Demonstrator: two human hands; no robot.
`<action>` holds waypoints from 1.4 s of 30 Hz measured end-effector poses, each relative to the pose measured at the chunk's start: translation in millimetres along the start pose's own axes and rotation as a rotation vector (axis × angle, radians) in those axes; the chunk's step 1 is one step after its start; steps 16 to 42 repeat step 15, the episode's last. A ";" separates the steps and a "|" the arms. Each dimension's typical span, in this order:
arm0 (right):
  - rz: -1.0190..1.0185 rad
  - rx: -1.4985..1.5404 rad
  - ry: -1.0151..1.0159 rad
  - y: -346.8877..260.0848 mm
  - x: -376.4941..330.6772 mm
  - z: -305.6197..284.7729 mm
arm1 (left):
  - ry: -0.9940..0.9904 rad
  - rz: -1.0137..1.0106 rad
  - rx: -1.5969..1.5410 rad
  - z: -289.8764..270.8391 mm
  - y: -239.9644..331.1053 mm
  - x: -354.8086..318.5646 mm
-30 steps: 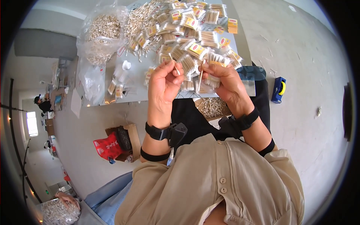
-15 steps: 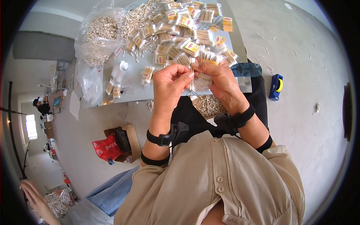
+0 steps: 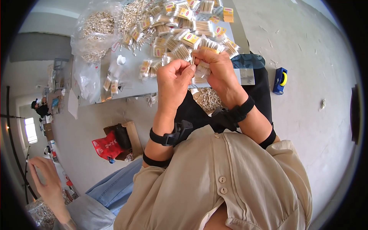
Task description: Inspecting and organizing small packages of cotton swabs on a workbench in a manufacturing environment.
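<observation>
Close together at the table's near edge, both of my hands are closed, fingertips almost meeting. My left hand pinches a few thin cotton swabs between thumb and forefinger. From the other side, my right hand has its thumb and forefinger on the same swabs. A clear bag of swabs shows beneath its palm; whether the palm grips that bag is hidden. Just beyond the hands, filled swab packets with yellow-orange labels lie in a heap.
Loose swabs and a big clear bag of swabs cover the table's far left. A white bottle cap stands nearer. Below the table is a box of swabs. A blue tape dispenser rests on the floor; another person's hand is lower left.
Both my hands have shifted slightly up and left in the picture, as has the whole scene. The other person's hand has moved right and turned, showing more of it.
</observation>
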State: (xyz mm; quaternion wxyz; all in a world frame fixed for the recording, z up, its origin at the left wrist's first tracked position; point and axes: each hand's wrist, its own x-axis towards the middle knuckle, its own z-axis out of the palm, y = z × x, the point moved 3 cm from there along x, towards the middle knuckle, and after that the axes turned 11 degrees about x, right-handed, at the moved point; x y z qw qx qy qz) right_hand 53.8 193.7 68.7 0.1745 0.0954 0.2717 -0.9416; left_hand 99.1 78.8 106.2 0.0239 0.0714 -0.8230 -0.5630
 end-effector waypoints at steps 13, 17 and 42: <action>0.361 0.602 0.070 25.3 11.4 -9.0 | -0.045 -0.187 -0.225 -37.1 -8.7 -34.2; 0.321 0.686 0.158 31.1 14.2 -11.0 | -0.107 -0.224 -0.207 -35.9 -13.3 -40.7; 0.321 0.686 0.158 31.1 14.2 -11.0 | -0.107 -0.224 -0.207 -35.9 -13.3 -40.7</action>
